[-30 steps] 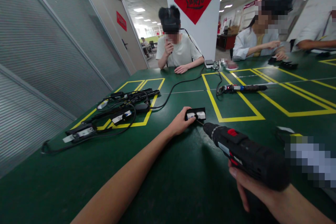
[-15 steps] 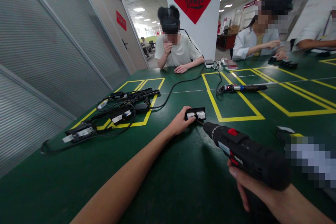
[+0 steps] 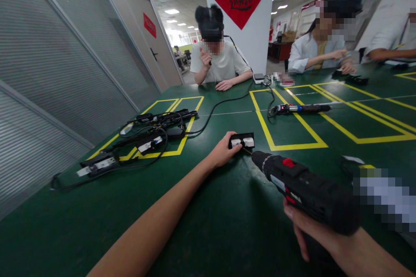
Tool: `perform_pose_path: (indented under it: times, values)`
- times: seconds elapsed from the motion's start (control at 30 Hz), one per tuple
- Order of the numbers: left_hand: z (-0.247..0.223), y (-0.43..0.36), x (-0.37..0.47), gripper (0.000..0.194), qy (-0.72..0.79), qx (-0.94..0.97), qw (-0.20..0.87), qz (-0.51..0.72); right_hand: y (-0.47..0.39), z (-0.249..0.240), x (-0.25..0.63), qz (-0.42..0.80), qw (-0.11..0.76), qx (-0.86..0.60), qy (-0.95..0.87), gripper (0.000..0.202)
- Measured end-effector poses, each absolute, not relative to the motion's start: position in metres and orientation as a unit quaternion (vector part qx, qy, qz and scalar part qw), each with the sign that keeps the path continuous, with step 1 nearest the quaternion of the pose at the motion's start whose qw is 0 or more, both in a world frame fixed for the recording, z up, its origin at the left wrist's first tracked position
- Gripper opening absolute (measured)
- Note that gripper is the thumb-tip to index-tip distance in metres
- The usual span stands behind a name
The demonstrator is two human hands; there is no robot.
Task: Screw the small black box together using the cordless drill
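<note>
My left hand grips the left end of a small black casing with white parts inside, held on the green table. In my right hand is a black cordless drill with red details, its grip partly hidden below. The drill's thin bit points left and reaches the front of the casing near my left fingertips. Whether its tip sits in a screw is too small to tell.
Black cabled devices lie in a yellow-taped area at left. A pen-shaped electric tool with a cable lies at right. A partly blurred item is at the right edge. Across the table sit a person and co-workers.
My hands, the drill and the casing stay in practically the same place. The person opposite has shifted a raised hand slightly.
</note>
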State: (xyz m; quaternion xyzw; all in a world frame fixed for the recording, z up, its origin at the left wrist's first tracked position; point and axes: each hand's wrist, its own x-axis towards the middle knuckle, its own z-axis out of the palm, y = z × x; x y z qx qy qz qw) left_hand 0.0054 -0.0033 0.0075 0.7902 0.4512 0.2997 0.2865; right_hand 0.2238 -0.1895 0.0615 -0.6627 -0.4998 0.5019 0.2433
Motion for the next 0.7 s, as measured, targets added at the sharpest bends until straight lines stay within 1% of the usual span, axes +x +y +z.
perform_pose_path:
  times: [0.23,0.33,0.43,0.5,0.63,0.7]
  values:
    - [0.008,-0.004,0.005,0.032,0.447,0.793,0.284,0.301,-0.193,0.070,0.224,0.505,0.259,-0.655,-0.499,0.038]
    - [0.009,-0.004,0.005,0.033,0.446,0.794,0.285,0.300,-0.196,0.078,0.223,0.498,0.255,-0.662,-0.499,0.044]
    - [0.009,-0.004,0.004,0.033,0.445,0.794,0.287,0.299,-0.197,0.081,0.223,0.497,0.254,-0.665,-0.496,0.047]
    - [0.009,-0.004,0.004,0.033,0.448,0.793,0.286,0.299,-0.197,0.081,0.223,0.498,0.251,-0.665,-0.497,0.045]
    - [0.008,-0.004,0.004,0.033,0.448,0.792,0.287,0.299,-0.194,0.079,0.222,0.500,0.247,-0.666,-0.495,0.035]
    - [0.008,-0.004,0.003,0.033,0.446,0.793,0.287,0.301,-0.193,0.076,0.221,0.498,0.243,-0.670,-0.494,0.034]
